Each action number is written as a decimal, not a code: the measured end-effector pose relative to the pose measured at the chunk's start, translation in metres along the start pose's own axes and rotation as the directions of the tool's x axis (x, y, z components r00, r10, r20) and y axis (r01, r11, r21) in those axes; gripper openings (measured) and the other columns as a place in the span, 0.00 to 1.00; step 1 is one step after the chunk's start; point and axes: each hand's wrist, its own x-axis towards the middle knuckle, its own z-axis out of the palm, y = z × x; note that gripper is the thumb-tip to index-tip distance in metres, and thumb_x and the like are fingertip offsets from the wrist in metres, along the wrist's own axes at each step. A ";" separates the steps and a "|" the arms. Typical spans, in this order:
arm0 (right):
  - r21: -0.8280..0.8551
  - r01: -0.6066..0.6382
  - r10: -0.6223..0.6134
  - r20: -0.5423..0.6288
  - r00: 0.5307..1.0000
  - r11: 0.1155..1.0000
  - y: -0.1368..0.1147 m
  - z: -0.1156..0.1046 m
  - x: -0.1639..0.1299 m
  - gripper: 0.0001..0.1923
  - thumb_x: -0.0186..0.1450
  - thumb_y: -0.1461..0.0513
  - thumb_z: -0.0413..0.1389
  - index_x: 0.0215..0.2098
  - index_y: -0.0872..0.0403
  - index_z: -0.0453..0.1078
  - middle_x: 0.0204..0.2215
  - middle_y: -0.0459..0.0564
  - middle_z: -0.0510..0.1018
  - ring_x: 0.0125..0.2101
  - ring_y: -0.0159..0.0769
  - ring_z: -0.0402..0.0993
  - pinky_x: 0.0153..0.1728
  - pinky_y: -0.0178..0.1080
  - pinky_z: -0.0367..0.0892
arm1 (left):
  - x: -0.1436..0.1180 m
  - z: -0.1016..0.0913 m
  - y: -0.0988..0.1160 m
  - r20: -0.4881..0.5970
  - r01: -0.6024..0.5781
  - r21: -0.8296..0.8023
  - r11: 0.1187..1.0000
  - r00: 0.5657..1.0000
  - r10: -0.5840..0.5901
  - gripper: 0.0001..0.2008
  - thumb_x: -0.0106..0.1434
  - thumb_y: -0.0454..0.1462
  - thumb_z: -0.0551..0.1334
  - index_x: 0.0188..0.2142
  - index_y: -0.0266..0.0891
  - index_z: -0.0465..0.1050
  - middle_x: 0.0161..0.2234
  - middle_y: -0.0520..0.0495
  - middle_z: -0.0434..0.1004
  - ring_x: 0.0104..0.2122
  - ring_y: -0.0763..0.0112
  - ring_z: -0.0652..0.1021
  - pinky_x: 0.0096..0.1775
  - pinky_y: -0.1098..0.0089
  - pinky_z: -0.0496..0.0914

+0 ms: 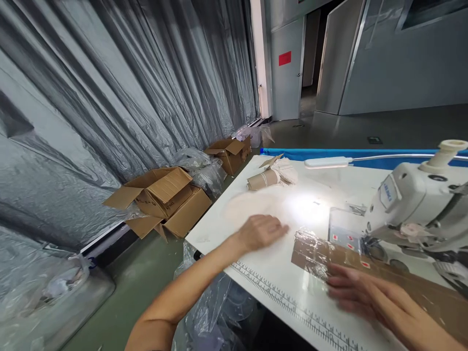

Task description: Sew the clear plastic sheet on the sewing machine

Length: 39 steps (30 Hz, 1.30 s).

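Note:
My left hand, somewhat smeared by motion, is palm down over the white table beside a pale, thin piece of cloth. Its fingers are loosely stretched, and I see nothing held in them. My right hand is open, its outstretched fingers blurred at the near edge of a brown strip covered with shiny clear tape. Whether those fingers touch the strip I cannot tell. A white sewing machine stands just beyond this strip. Its grey plate bears small red-and-white stickers.
Along the white tabletop's near edge runs a printed ruler. A brown roll and bundled pale cloth lie at the back, near a white lamp. Cardboard boxes and plastic bags stand on the floor at left.

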 end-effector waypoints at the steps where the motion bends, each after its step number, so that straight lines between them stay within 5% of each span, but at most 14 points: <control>1: 0.095 -0.036 0.032 0.052 0.998 0.995 -0.009 0.006 0.006 0.33 0.58 0.38 0.55 0.48 0.53 0.75 0.45 0.58 0.79 0.47 0.52 0.75 0.52 0.48 0.72 | 0.004 0.006 0.019 0.021 -0.143 0.003 0.990 0.990 0.143 0.15 0.70 0.36 0.51 0.41 0.44 0.78 0.29 0.46 0.78 0.28 0.71 0.76 0.30 0.72 0.70; 4: 0.115 -0.032 0.018 0.118 0.993 0.993 -0.030 0.018 0.014 0.29 0.59 0.40 0.58 0.45 0.53 0.75 0.44 0.57 0.80 0.48 0.51 0.75 0.50 0.46 0.72 | 0.014 0.025 0.069 -0.005 -0.473 -0.067 0.879 0.881 0.473 0.13 0.69 0.36 0.53 0.36 0.42 0.78 0.28 0.47 0.78 0.28 0.72 0.76 0.28 0.72 0.71; 6: 0.044 -0.001 -0.005 0.142 0.990 0.999 -0.036 0.020 0.013 0.28 0.56 0.41 0.61 0.44 0.52 0.76 0.44 0.56 0.80 0.46 0.52 0.76 0.46 0.46 0.74 | 0.021 0.033 0.090 -0.076 -0.562 -0.177 0.808 0.827 0.558 0.11 0.67 0.42 0.57 0.35 0.42 0.77 0.32 0.47 0.80 0.32 0.71 0.78 0.33 0.72 0.73; 8: 0.018 0.037 -0.040 0.168 0.985 0.999 -0.035 0.020 0.010 0.28 0.54 0.41 0.63 0.43 0.52 0.76 0.42 0.55 0.81 0.44 0.51 0.76 0.43 0.45 0.75 | 0.027 0.035 0.096 -0.118 -0.552 -0.307 0.775 0.830 0.544 0.12 0.64 0.46 0.61 0.33 0.41 0.76 0.35 0.46 0.80 0.35 0.70 0.79 0.38 0.73 0.75; 11: 0.042 0.063 -0.068 0.138 0.988 0.997 -0.024 0.015 0.010 0.28 0.55 0.41 0.61 0.43 0.52 0.74 0.38 0.55 0.81 0.41 0.48 0.78 0.41 0.44 0.75 | 0.034 0.021 0.073 -0.102 -0.385 -0.414 0.825 0.920 0.379 0.14 0.63 0.47 0.61 0.36 0.38 0.75 0.34 0.45 0.80 0.34 0.70 0.79 0.39 0.70 0.75; 14: 0.049 0.017 -0.018 0.031 0.999 0.999 -0.011 0.007 0.014 0.27 0.55 0.41 0.60 0.42 0.51 0.71 0.34 0.54 0.80 0.36 0.45 0.79 0.38 0.44 0.75 | 0.032 -0.005 0.024 -0.016 -0.100 -0.365 0.926 0.995 0.101 0.09 0.64 0.38 0.58 0.40 0.38 0.74 0.38 0.43 0.79 0.41 0.65 0.78 0.45 0.65 0.73; 18: -0.068 0.035 -0.036 -0.017 0.999 0.997 -0.007 -0.002 0.018 0.27 0.55 0.44 0.62 0.45 0.51 0.67 0.32 0.51 0.79 0.33 0.43 0.77 0.35 0.43 0.74 | 0.016 -0.027 -0.034 0.174 0.139 -0.379 0.915 0.982 -0.077 0.15 0.53 0.38 0.69 0.42 0.41 0.74 0.47 0.44 0.76 0.50 0.61 0.74 0.56 0.61 0.66; 20: -0.190 0.073 -0.072 0.011 0.997 0.979 -0.011 -0.006 0.016 0.25 0.56 0.47 0.63 0.46 0.50 0.67 0.29 0.48 0.77 0.31 0.41 0.76 0.32 0.41 0.73 | 0.007 -0.027 -0.049 0.229 0.234 -0.389 0.891 0.961 -0.152 0.10 0.54 0.39 0.69 0.36 0.42 0.76 0.48 0.46 0.75 0.51 0.62 0.74 0.56 0.62 0.66; 23: -0.273 0.071 -0.040 0.117 0.992 0.959 -0.017 -0.018 0.010 0.18 0.61 0.48 0.59 0.42 0.51 0.67 0.25 0.45 0.74 0.28 0.37 0.75 0.29 0.38 0.71 | 0.003 -0.020 -0.061 0.211 0.293 -0.423 0.858 0.952 -0.221 0.04 0.59 0.38 0.66 0.30 0.41 0.77 0.48 0.45 0.75 0.50 0.64 0.75 0.56 0.63 0.66; 26: -0.247 -0.020 0.064 0.174 0.983 0.969 -0.018 -0.037 0.004 0.19 0.64 0.45 0.55 0.38 0.52 0.67 0.31 0.48 0.76 0.29 0.35 0.76 0.26 0.34 0.71 | 0.012 -0.018 -0.062 0.150 0.274 -0.393 0.878 0.961 -0.232 0.05 0.60 0.39 0.65 0.35 0.41 0.79 0.50 0.45 0.74 0.51 0.62 0.74 0.56 0.61 0.66; 29: -0.269 -0.066 0.092 0.085 0.992 0.961 -0.016 -0.053 0.001 0.23 0.65 0.42 0.52 0.38 0.52 0.68 0.32 0.50 0.78 0.29 0.34 0.76 0.25 0.33 0.70 | 0.034 -0.018 -0.043 0.049 0.210 -0.334 0.919 0.977 -0.206 0.12 0.63 0.40 0.62 0.46 0.43 0.76 0.53 0.45 0.72 0.54 0.61 0.72 0.57 0.59 0.65; 32: -0.319 -0.054 0.042 -0.043 0.998 0.946 -0.017 -0.054 0.000 0.22 0.64 0.41 0.52 0.39 0.51 0.68 0.28 0.50 0.78 0.27 0.35 0.75 0.24 0.34 0.69 | 0.058 -0.011 0.000 0.090 0.033 -0.421 0.906 0.996 0.006 0.21 0.65 0.42 0.61 0.56 0.42 0.68 0.54 0.43 0.71 0.54 0.60 0.72 0.56 0.59 0.66; 36: -0.401 0.086 -0.135 -0.095 0.986 0.912 -0.026 -0.039 -0.004 0.20 0.67 0.44 0.49 0.39 0.50 0.67 0.21 0.45 0.75 0.22 0.34 0.71 0.23 0.36 0.66 | 0.085 0.013 0.057 0.151 -0.183 -0.542 0.820 0.939 0.309 0.29 0.61 0.43 0.66 0.60 0.40 0.63 0.53 0.39 0.72 0.53 0.56 0.72 0.56 0.57 0.65; 39: -0.421 0.185 -0.215 -0.026 0.976 0.888 -0.030 -0.036 -0.014 0.19 0.68 0.45 0.48 0.38 0.51 0.68 0.23 0.45 0.74 0.21 0.32 0.69 0.24 0.35 0.65 | 0.093 0.030 0.069 0.169 -0.196 -0.610 0.768 0.914 0.368 0.21 0.63 0.37 0.64 0.56 0.43 0.68 0.46 0.42 0.77 0.48 0.60 0.75 0.54 0.59 0.65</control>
